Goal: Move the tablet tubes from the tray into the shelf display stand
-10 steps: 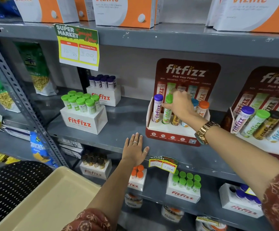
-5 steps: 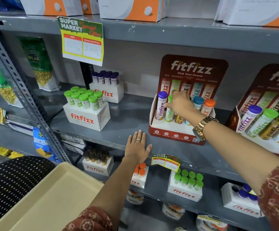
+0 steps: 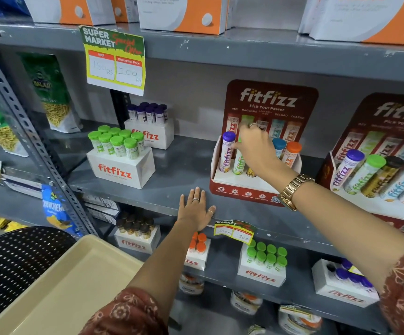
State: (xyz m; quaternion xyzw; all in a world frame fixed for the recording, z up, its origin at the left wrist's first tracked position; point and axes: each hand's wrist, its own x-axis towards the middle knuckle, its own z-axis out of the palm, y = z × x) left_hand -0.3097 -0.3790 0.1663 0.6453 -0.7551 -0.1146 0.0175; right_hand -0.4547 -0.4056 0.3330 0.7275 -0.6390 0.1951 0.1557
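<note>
Your red fitfizz display stand [image 3: 242,189] is sitting on the grey shelf, holding purple-capped [image 3: 227,152], green [image 3: 239,163], gold [image 3: 251,172], blue-capped [image 3: 279,147] and orange-capped [image 3: 292,153] tubes leaning upright; your beige tray [image 3: 58,286] is lying lower left.

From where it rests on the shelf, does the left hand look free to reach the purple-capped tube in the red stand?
Probably yes. The left hand lies flat and empty on the shelf edge, and the purple-capped tube stands at the stand's near-left corner, uncovered; the right hand works just beside it.
</note>
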